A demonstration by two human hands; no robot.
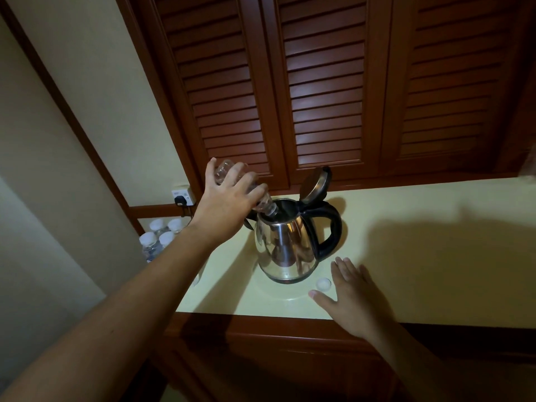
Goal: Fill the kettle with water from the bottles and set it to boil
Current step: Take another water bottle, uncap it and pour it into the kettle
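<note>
Right hand [352, 297]: flat on the table [420, 256] near its front edge, palm down, fingers spread, gripping nothing.
Bottle cap [323, 284]: white, loose on the table, just beside the right hand's fingertips and just in front of the kettle.
Kettle [287, 245]: polished steel with a black handle [333, 227] turned right; stands upright toward the table's left end. Lid [314, 184] hinged open and raised at the back.
Left hand [232, 198]: closed around a clear plastic bottle [262, 203], holding it tipped neck-down, its mouth inside the kettle's opening. Water level in it cannot be told.
Spare bottles [161, 233]: a cluster with white caps, below the table's left end.
Wall socket [182, 195]: white with a black plug, beyond the table's far left corner.
Louvred doors [319, 82]: dark wood, behind the far edge.
</note>
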